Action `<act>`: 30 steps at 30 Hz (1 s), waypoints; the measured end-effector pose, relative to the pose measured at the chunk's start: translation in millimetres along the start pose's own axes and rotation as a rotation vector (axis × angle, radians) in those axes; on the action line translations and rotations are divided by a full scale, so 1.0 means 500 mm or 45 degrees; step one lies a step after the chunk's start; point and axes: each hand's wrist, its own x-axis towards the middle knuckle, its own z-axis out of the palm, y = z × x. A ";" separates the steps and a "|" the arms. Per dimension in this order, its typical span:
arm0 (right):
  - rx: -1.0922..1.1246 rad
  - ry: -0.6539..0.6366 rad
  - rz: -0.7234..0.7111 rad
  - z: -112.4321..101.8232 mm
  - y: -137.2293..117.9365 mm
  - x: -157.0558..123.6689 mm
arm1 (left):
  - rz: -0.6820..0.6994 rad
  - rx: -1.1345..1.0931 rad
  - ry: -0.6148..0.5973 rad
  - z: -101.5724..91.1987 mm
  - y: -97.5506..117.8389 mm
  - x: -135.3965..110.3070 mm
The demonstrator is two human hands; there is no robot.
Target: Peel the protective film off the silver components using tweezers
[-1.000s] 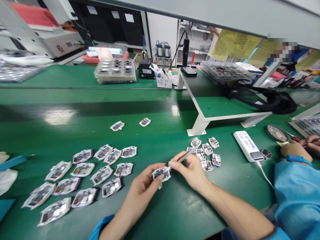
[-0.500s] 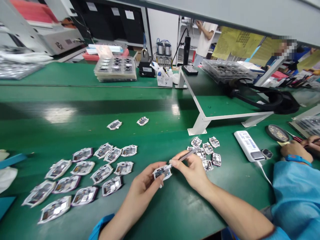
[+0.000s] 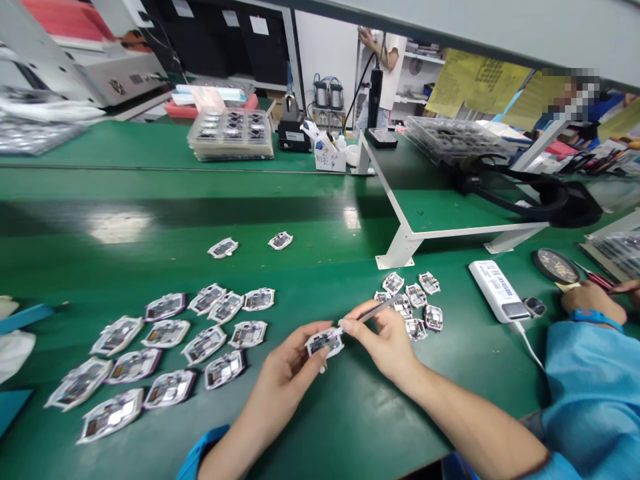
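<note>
My left hand [image 3: 295, 363] is closed on a white watch case [image 3: 320, 341] with a small circuit board inside, its thumb pressing the front edge. In my right hand [image 3: 383, 340] is a slim grey tool that looks like tweezers [image 3: 373, 311], gripped like a pen. Its tip is hidden by the fingers, which meet the right end of the case. Just behind this hand lies a cluster of several similar open watch cases [image 3: 415, 295]. On the left, more watch cases [image 3: 165, 333] lie in loose rows, some with purple rims.
Two watch cases [image 3: 223, 248] lie on the green belt [image 3: 310, 207]. A white-legged raised shelf [image 3: 400, 257] stands at right, carrying a black headband [image 3: 540, 200]. Beyond a white cabled device [image 3: 497, 290], a co-worker's blue sleeve [image 3: 590, 380] borders my space.
The two watch cases on the belt have shifted slightly left. The person in the background has moved left. My hands, the held case and the tool are almost unmoved.
</note>
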 end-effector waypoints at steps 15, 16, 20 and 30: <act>-0.156 -0.004 -0.077 0.005 -0.005 -0.010 | -0.040 -0.072 0.113 0.005 -0.013 0.003; -0.166 -0.005 -0.086 0.006 -0.004 -0.010 | -0.037 -0.078 0.122 0.007 -0.016 0.004; -0.236 -0.002 -0.179 0.006 0.000 -0.014 | -0.041 -0.117 0.145 0.016 -0.015 0.009; -0.208 0.003 -0.321 -0.003 -0.010 -0.009 | -0.119 -0.264 0.097 0.007 -0.002 0.002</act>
